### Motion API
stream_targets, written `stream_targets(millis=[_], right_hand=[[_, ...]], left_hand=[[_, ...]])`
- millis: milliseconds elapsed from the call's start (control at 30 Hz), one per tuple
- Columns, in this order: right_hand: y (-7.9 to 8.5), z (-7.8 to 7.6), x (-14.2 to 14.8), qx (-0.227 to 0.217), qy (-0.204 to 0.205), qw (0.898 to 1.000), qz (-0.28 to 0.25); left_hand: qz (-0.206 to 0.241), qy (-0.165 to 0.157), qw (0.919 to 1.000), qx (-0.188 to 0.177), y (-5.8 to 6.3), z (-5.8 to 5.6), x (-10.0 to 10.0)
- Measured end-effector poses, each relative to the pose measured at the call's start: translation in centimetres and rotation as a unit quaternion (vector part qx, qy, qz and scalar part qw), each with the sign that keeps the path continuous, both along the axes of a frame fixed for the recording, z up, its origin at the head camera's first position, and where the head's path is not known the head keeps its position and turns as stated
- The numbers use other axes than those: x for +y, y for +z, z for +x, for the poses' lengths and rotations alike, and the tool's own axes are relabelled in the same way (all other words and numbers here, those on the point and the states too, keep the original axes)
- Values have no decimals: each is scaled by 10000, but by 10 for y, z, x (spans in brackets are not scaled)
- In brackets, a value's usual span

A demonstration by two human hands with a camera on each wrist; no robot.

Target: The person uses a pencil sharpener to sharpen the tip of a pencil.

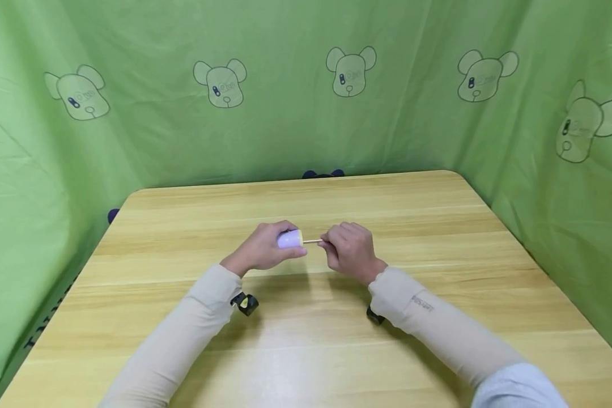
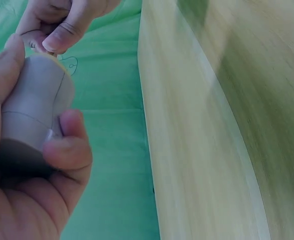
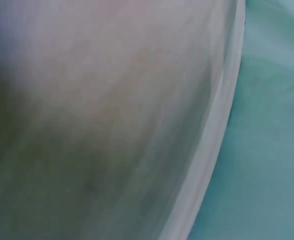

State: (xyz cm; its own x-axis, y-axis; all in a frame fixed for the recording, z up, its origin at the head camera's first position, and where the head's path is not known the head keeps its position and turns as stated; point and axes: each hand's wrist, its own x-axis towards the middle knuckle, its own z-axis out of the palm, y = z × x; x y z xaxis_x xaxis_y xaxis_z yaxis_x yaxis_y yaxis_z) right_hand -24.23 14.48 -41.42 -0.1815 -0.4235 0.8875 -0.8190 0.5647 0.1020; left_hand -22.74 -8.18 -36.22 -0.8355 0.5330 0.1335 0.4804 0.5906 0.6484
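In front of me, over the middle of the table, my left hand (image 1: 265, 246) grips a lilac cylinder (image 1: 289, 239) with a yellow rim. Its thumb and fingers wrap round the sides. The left wrist view shows the body of the cylinder (image 2: 36, 95) with a seam line and a dark lower end in the palm. A thin brownish rod (image 1: 312, 241) sticks out from the yellow end toward the right. My right hand (image 1: 351, 249) pinches the rod's other end between thumb and curled fingers, which hide its tip. The right wrist view is mostly blurred.
The wooden table (image 1: 306, 351) stretches under both arms, its far edge meeting a green curtain (image 1: 285, 136) printed with bear heads. Curtain also hangs along the left and right sides. A black wrist camera mount (image 1: 246, 304) hangs below the left sleeve.
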Motion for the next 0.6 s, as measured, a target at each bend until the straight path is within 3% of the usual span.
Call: stream_targets(millis=[133,367,500,600], right_hand=[[2,-3,-1,57,-45,9999,-88],[10,-2,-4,-430,-208,9988,82],[17,1,-5,-1071,-350,9932,293],[26,5,-5,-2035,-501,9766,479]], left_hand=[[164,4,9999,-1,-1,-2,3],[229,-20,9996,186,-5,-4,2],[333,-66,9980,526,-8,-4,2],[436,-68,9961,769,-11,-4,1]])
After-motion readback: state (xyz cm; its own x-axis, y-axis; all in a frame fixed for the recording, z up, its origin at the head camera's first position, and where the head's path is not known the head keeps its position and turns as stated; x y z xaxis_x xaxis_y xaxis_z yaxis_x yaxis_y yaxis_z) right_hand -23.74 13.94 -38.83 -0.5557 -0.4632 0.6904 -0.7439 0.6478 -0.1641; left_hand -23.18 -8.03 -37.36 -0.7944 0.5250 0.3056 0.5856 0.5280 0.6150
